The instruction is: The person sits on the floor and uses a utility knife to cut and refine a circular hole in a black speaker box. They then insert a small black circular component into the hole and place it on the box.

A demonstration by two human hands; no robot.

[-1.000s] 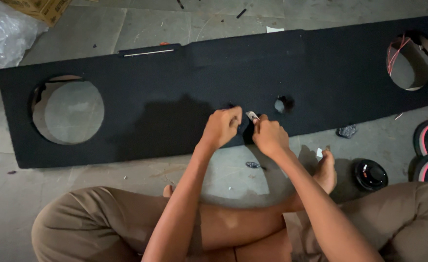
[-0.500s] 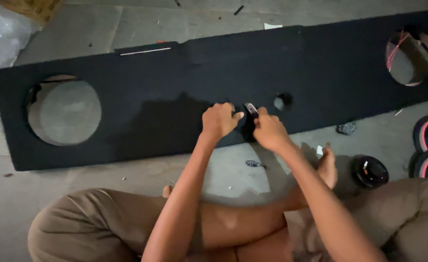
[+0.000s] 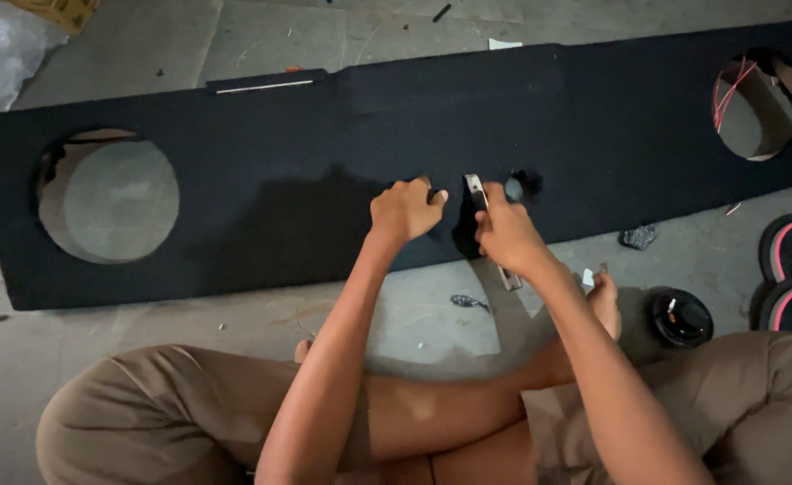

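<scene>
Concrete floor (image 3: 432, 323) lay under the cross-legged person, with a small round black speaker (image 3: 681, 317) at four o'clock near the bare foot. Just beyond the knees, the left hand (image 3: 405, 210) was curled into a fist on the near edge of the long black carpeted panel (image 3: 324, 180). The right hand (image 3: 508, 235) gripped a slim metal blade tool (image 3: 477, 193) upright beside a small hole (image 3: 515, 188); large round cutouts sat at nine and two o'clock.

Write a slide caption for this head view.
Left hand steadies a long black board while right hand grips a metal blade.
</scene>
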